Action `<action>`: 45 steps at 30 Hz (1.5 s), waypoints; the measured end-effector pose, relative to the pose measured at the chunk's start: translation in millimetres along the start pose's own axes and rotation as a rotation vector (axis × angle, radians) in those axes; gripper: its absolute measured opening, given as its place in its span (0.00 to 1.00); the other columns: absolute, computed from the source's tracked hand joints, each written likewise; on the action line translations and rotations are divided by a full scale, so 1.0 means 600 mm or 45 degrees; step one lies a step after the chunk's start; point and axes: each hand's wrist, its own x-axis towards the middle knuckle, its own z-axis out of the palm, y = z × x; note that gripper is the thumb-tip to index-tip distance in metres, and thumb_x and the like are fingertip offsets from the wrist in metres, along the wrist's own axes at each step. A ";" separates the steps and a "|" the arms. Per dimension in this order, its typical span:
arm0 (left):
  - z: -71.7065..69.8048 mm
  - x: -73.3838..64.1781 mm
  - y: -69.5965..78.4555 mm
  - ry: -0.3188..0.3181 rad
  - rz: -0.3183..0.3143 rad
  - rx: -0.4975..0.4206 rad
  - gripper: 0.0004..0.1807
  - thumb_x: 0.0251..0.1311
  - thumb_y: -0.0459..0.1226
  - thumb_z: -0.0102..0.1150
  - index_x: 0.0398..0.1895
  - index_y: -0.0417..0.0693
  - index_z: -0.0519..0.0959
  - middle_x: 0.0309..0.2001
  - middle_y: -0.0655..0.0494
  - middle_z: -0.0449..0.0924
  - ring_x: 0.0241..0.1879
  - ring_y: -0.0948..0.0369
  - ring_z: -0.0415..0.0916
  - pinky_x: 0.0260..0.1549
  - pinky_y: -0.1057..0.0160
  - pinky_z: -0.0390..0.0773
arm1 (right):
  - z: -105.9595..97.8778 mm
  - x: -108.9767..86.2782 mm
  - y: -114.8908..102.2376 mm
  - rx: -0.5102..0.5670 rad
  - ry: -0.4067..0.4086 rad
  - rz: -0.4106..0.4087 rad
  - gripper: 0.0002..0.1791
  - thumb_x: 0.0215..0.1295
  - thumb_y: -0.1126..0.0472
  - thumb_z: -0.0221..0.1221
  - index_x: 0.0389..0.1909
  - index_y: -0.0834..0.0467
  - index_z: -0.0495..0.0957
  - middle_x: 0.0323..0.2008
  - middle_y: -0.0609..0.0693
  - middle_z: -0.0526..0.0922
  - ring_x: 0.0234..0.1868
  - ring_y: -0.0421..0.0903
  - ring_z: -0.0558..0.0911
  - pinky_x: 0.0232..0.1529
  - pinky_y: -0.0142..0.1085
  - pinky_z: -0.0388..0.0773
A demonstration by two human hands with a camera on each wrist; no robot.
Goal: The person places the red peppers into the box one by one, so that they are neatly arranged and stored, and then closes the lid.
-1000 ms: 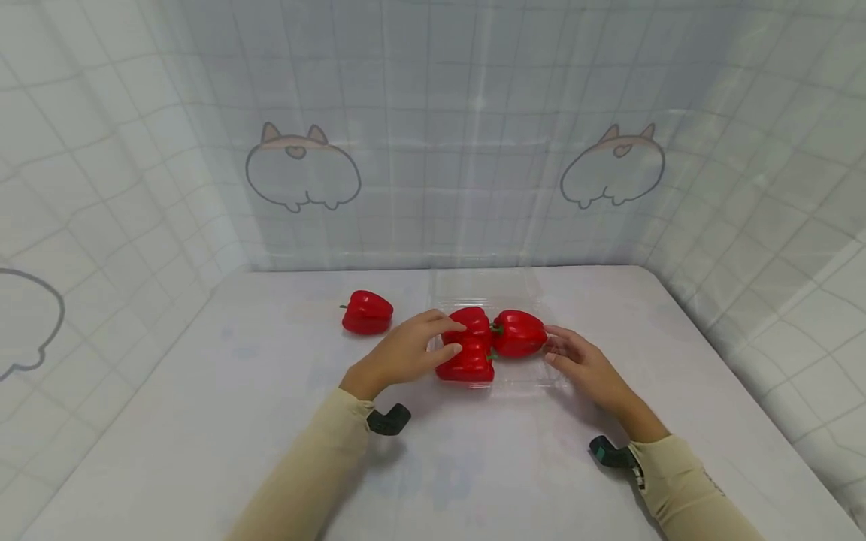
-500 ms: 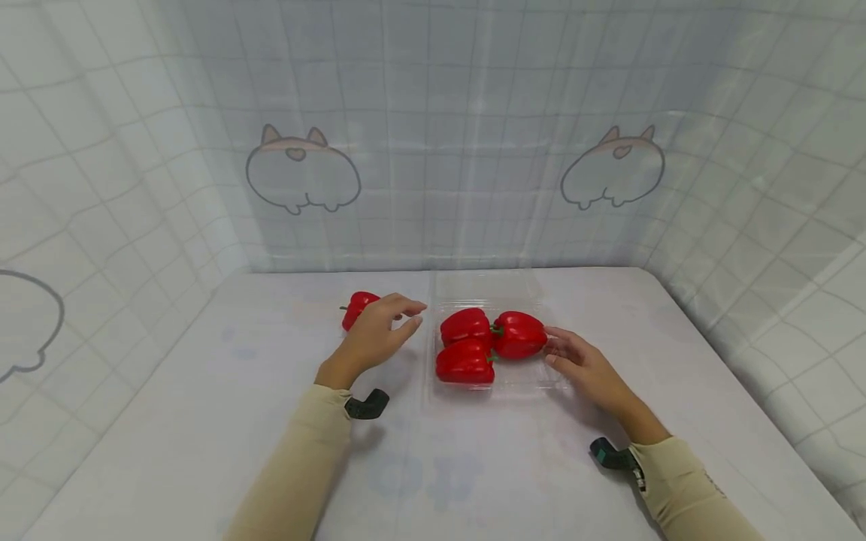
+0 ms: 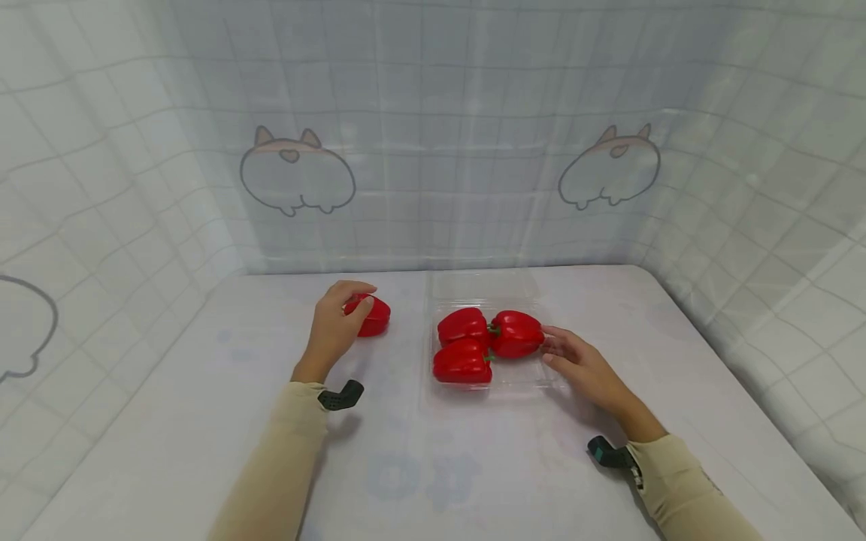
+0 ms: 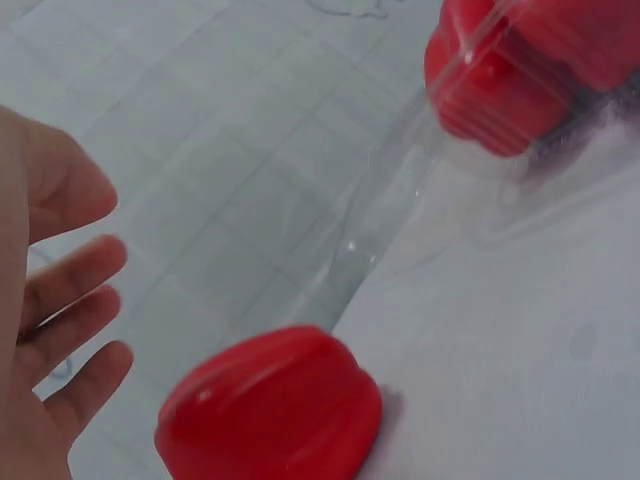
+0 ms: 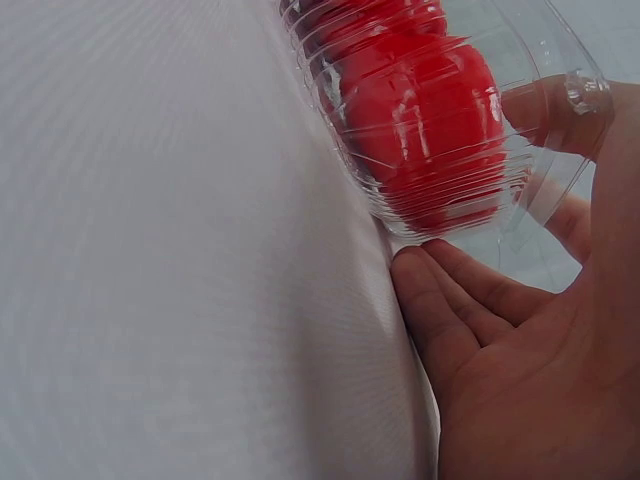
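My left hand (image 3: 334, 319) is over a red bell pepper (image 3: 374, 315) on the left of the table, partly covering it in the head view. In the left wrist view the fingers (image 4: 85, 275) are spread apart, with a gap between them and that pepper (image 4: 275, 410). A clear plastic container (image 3: 521, 376) holds three more red bell peppers (image 3: 463, 362). My right hand (image 3: 583, 368) holds the container's right end. In the right wrist view some fingertips (image 5: 415, 270) meet its lower outer corner, while another digit shows through the plastic near a pepper (image 5: 425, 120).
The container's clear lid (image 3: 483, 284) lies folded back toward the rear wall. White grid-patterned curtains (image 3: 433, 165) with animal outlines enclose the white table (image 3: 399, 436) at the back and sides. A dark device (image 3: 341, 396) sits at each wrist.
My left hand has moved left, from above the peppers in the container to the lone pepper. The right hand stays at the container's right end.
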 end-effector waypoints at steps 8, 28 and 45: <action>-0.010 0.001 -0.027 0.098 -0.126 0.016 0.15 0.70 0.39 0.55 0.56 0.48 0.81 0.62 0.53 0.74 0.65 0.52 0.66 0.58 0.41 0.74 | 0.001 0.003 0.010 0.024 -0.006 -0.006 0.30 0.73 0.57 0.59 0.73 0.54 0.64 0.64 0.60 0.75 0.65 0.58 0.74 0.60 0.46 0.75; -0.015 0.002 -0.068 -0.010 -0.356 0.047 0.30 0.70 0.44 0.57 0.74 0.53 0.66 0.74 0.48 0.59 0.74 0.47 0.52 0.64 0.37 0.65 | 0.001 0.001 0.001 0.032 0.003 0.006 0.30 0.72 0.61 0.59 0.73 0.55 0.64 0.64 0.61 0.75 0.64 0.59 0.75 0.60 0.49 0.75; -0.008 0.000 -0.078 -0.101 -0.483 0.097 0.34 0.70 0.48 0.57 0.76 0.52 0.62 0.76 0.42 0.54 0.74 0.43 0.50 0.62 0.38 0.68 | 0.001 -0.001 0.005 0.003 0.003 0.000 0.30 0.72 0.59 0.59 0.73 0.56 0.64 0.63 0.61 0.75 0.64 0.59 0.75 0.60 0.46 0.75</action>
